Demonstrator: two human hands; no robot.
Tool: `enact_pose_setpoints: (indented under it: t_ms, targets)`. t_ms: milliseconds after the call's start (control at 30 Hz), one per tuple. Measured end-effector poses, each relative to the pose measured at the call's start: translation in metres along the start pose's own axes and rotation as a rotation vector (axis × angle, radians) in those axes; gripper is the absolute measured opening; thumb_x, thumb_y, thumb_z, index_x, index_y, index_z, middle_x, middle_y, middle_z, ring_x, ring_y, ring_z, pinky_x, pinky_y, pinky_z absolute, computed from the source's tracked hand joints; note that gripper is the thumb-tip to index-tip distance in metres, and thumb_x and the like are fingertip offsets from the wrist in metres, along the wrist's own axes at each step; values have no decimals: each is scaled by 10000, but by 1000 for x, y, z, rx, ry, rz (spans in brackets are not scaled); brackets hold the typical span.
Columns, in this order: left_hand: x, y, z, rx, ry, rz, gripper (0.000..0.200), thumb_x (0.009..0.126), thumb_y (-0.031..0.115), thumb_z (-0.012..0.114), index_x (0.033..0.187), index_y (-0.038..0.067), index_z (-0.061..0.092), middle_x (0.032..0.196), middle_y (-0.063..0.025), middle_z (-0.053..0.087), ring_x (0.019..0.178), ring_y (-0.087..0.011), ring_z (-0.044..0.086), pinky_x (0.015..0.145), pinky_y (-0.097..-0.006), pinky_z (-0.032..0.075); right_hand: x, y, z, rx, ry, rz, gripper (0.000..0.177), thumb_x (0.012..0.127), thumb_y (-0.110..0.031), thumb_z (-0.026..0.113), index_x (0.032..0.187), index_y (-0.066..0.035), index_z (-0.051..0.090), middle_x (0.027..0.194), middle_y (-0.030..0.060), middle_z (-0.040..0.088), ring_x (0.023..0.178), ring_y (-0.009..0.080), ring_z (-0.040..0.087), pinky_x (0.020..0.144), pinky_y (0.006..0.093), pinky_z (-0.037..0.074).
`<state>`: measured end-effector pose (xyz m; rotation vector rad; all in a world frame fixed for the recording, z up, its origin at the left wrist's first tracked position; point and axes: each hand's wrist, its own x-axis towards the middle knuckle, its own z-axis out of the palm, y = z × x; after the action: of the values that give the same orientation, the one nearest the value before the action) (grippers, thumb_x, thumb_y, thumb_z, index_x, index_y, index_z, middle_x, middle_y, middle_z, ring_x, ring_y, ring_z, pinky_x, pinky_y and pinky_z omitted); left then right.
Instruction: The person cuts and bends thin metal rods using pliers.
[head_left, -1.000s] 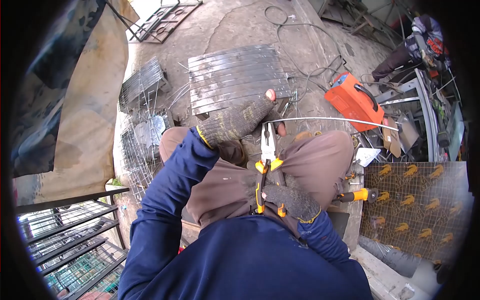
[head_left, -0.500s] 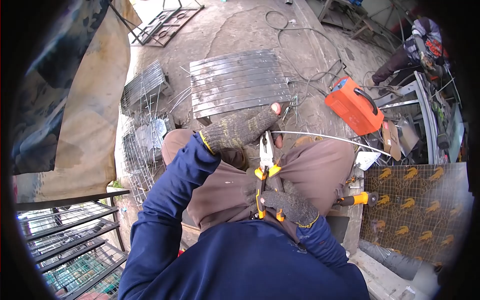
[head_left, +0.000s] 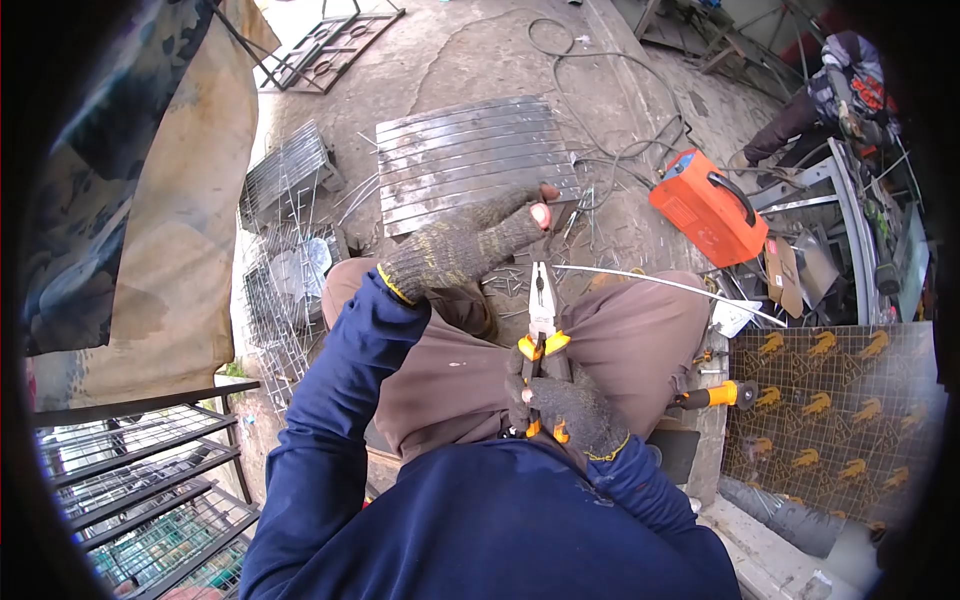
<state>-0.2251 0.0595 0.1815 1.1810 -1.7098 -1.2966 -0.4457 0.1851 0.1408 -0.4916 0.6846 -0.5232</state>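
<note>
My left hand, in a dark knitted glove with bare fingertips, is above my knee near the slatted metal panel. Its thumb and fingers are stretched out, and nothing shows in them. In my lap, my right hand, gloved too, is wrapped round the yellow and black handles of a pair of pliers. The pliers point away from me with their jaws together. A thin pale wire runs across my knee, its near end just beyond the pliers' tip and apart from both hands.
A slatted metal panel stands ahead, with short wire scraps on the floor by it. An orange machine with cables is right of it. Wire mesh lies left; a yellow-handled tool and patterned board are right. A person works at far right.
My left hand has moved away from the pliers and wire end, up and left, its fingers now stretched out. The handles of the pliers have come closer together in my right hand.
</note>
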Motion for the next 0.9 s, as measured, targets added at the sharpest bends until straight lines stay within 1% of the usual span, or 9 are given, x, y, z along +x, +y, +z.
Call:
enact_pose_setpoints:
  t_ms: [167, 233, 267, 300, 400, 633, 700, 767, 900]
  targets:
    - [-12, 4, -12, -32, -61, 104, 721, 893, 529, 662, 1409, 58, 481, 1208, -100, 591, 1094, -155, 544, 895, -327, 481, -3, -1, -5, 217, -86, -13, 375, 857, -32, 576, 1221, -48, 489, 890, 47, 557, 700, 152, 564, 641, 304, 492]
    - [-12, 6, -10, 115, -450, -85, 743, 832, 476, 759, 1387, 55, 501, 1089, -81, 649, 924, -134, 592, 787, -298, 506, -5, -2, -3, 207, -85, 2, 372, 861, -36, 569, 1222, -59, 483, 891, 47, 552, 694, 147, 557, 643, 299, 486]
    - [-11, -1, -2, 172, -418, -16, 699, 795, 422, 810, 1332, 60, 547, 920, -36, 675, 759, -112, 585, 692, -287, 498, -6, -3, -2, 197, -85, 15, 369, 865, -41, 562, 1224, -69, 477, 892, 47, 546, 687, 142, 550, 646, 295, 480]
    - [-11, -4, 2, 174, -414, -16, 699, 795, 422, 810, 1332, 60, 547, 920, -36, 675, 759, -112, 585, 692, -287, 498, -7, -3, -1, 194, -87, 15, 369, 865, -41, 562, 1224, -69, 477, 892, 47, 546, 687, 142, 550, 646, 295, 480]
    - [-13, -9, 13, 294, -294, -52, 750, 690, 773, 675, 827, 36, 645, 670, -96, 605, 644, -228, 610, 632, -368, 486, -10, -5, 5, 136, -55, 6, 353, 877, -55, 570, 1217, -83, 478, 874, 40, 533, 674, 129, 533, 646, 279, 466]
    - [-14, -6, 19, 306, -310, -108, 729, 704, 771, 666, 841, 55, 647, 708, -109, 618, 687, -245, 628, 659, -386, 489, -3, 4, -11, -19, 115, -19, 298, 901, -75, 597, 1194, -72, 543, 790, 10, 548, 640, 113, 537, 591, 281, 449]
    - [-16, -2, 22, 487, -321, -175, 574, 791, 588, 731, 909, 33, 647, 720, -85, 622, 663, -197, 595, 620, -353, 487, 3, 14, -21, -54, 169, -11, 279, 907, -80, 599, 1183, -76, 560, 782, 6, 554, 622, 107, 536, 576, 283, 445]
    - [-20, 6, 24, 452, -293, -183, 579, 794, 598, 721, 896, 33, 646, 717, -93, 617, 659, -213, 594, 621, -360, 484, 10, 28, -32, -442, 357, -159, 260, 910, -89, 606, 1169, -89, 578, 792, -4, 564, 621, 88, 533, 568, 269, 436]
    - [-26, -9, 24, 459, -200, 13, 565, 784, 591, 732, 861, 41, 632, 701, -90, 597, 652, -229, 582, 610, -357, 465, -6, 5, -10, -124, 180, 28, 324, 897, -95, 623, 1213, -90, 557, 850, -14, 576, 689, 73, 544, 585, 262, 434]
